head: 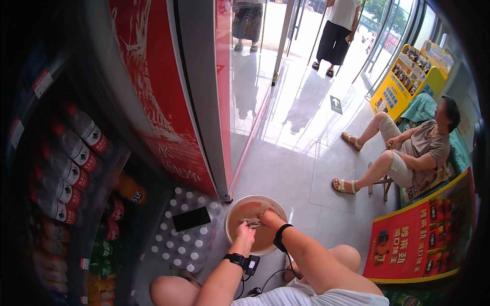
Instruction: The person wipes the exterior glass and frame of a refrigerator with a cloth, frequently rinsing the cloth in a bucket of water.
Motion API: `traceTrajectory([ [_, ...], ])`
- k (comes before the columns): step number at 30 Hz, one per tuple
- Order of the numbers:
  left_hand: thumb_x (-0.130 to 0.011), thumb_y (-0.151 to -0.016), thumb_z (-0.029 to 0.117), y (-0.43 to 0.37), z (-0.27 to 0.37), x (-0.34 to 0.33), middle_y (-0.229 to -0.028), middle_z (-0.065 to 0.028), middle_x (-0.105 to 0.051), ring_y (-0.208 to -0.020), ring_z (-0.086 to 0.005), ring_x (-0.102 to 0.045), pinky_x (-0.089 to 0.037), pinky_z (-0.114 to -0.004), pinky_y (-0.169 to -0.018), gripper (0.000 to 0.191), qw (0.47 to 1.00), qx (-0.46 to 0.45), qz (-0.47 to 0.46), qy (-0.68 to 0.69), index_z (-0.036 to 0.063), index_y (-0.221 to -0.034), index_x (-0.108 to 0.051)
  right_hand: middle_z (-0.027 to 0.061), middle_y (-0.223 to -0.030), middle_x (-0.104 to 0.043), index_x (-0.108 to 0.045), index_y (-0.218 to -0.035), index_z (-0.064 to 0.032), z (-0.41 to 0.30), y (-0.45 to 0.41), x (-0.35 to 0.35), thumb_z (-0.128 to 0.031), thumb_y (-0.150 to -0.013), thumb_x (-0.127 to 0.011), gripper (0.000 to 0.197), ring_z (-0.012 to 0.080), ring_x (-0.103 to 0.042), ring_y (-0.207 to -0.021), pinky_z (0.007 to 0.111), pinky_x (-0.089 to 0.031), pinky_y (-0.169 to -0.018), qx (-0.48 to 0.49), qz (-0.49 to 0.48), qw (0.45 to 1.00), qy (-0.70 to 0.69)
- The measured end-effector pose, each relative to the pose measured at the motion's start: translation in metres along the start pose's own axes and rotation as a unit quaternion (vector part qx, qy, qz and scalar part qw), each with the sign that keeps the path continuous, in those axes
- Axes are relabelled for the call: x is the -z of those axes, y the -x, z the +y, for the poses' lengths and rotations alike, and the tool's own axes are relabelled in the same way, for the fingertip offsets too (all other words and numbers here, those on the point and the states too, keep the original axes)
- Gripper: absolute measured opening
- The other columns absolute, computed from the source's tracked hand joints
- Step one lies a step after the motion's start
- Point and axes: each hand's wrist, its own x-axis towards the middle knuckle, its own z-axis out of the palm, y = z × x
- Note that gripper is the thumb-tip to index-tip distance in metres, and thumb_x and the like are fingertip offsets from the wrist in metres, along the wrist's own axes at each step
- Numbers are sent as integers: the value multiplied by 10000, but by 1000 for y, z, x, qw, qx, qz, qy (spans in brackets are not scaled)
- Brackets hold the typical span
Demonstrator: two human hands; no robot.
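Observation:
A round white bucket holding brownish water stands on the tiled floor before me. Over the water, a wrung, greyish-brown cloth is stretched between my hands. My left hand grips its near left end, and my right hand grips the other end at the right. Both wrists wear black straps, with a small device and cables at the left one. Part of the cloth is hidden by my fingers.
Packed bottles with white caps stand left of the bucket, a black smartphone on top. A red drinks fridge with its glass door, shelved bottles, a seated person, a standing person and a red display box surround the floor.

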Motion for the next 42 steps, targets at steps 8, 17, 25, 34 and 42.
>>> traceTrajectory([
  [8,-551,-855,250,18,-6,-24,-1380,-66,-349,-1286,-249,-280,-212,-488,-1038,474,980,5,79,-184,98,-1283,-413,147,-1138,-590,-539,-1197,-28,11,-48,-53,-69,-872,-390,360,277,-570,-1021,395,-454,-842,44,-97,994,-31],
  [17,-504,-881,320,29,10,-10,-1512,-82,-125,-1392,-237,-96,-52,-439,-1104,664,978,26,101,-182,65,-1416,-202,169,-1079,-619,-593,-1123,-13,-11,-44,-55,-64,-862,-435,309,306,-598,-970,404,-475,-803,-83,-44,993,-73],
  [25,-464,-898,390,17,18,-10,-931,-82,-592,-909,-272,-562,-291,-495,-991,297,993,39,96,-58,113,-973,-542,108,-841,-627,-591,-940,14,-24,-10,-17,-166,-743,-646,273,189,-598,-760,288,-471,-672,8,-160,887,-434],
  [34,-422,-919,365,22,10,-16,-825,-30,-577,-773,-169,-540,-457,-327,-706,269,993,-44,-92,55,124,-858,-525,9,-664,-456,-491,-690,-44,-90,61,-20,-275,-800,-659,306,114,-427,-639,270,-392,-599,88,115,857,-495],
  [42,-412,-940,428,99,-8,-53,-1067,-16,-589,-955,-152,-531,-411,-349,-844,372,998,-50,-13,-46,134,-1117,-554,92,-1101,-546,-506,-1162,11,-58,54,-31,-229,-869,-534,380,158,-495,-1020,265,-399,-865,54,-15,752,-657],
])
